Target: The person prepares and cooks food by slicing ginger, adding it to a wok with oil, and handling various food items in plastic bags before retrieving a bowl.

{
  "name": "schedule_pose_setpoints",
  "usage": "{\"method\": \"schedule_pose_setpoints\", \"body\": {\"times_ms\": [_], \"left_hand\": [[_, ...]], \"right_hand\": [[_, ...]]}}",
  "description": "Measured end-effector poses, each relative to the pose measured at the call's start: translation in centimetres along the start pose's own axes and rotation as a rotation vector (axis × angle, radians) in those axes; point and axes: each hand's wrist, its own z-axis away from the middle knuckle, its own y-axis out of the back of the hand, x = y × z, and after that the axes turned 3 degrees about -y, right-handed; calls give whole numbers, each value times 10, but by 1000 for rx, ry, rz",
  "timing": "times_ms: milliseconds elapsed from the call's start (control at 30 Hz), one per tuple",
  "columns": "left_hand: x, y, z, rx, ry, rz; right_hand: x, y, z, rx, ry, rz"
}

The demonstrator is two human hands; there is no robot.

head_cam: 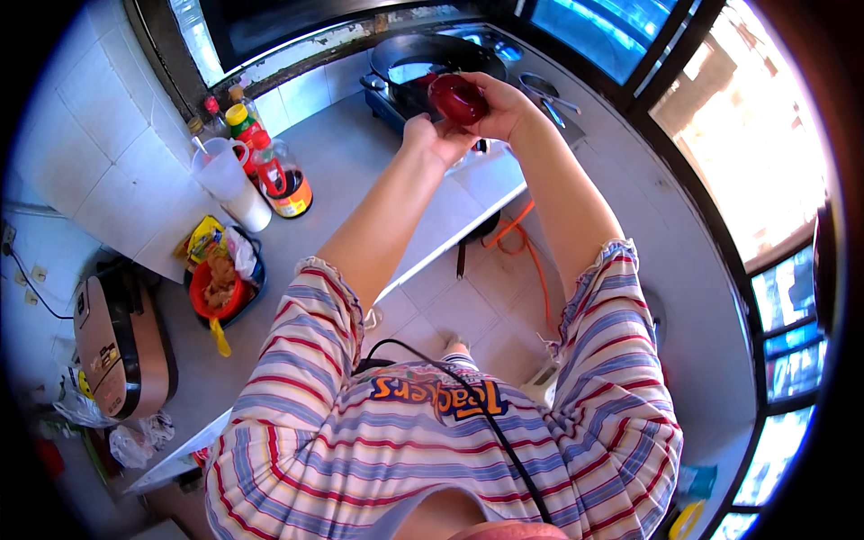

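A dark red, glossy round object (459, 100), perhaps a small bowl, is held up in front of the stove. My right hand (501, 108) grips it from the right side. Below and left of it, my left hand (435, 138) is raised with its palm up and its fingers close under the object; whether they bear its weight I cannot tell. Behind both hands, a black wok (432, 57) sits on a gas stove (383, 108), partly covered by the hands and the object.
Sauce bottles (287, 182) and a translucent pitcher (226, 177) line the left counter. Nearer stand a red container (217, 291) in a basket and a rice cooker (121, 341). A metal strainer (538, 84) lies right of the wok. An orange hose (533, 260) runs over the floor.
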Motion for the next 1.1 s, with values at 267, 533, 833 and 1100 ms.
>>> {"method": "schedule_pose_setpoints", "body": {"times_ms": [267, 533, 833, 1100], "left_hand": [[23, -24, -98, -72, -242, -132], [28, 2, -33, 39, -487, 67], [2, 60, 6, 311, -822, 312], [-16, 90, 11, 299, -883, 347]], "right_hand": [[-148, 58, -179, -185, -17, 85], [-206, 88, -320, 2, -213, 371], [-193, 89, -398, 35, -303, 703], [-194, 87, -415, 41, -83, 1373]]}}
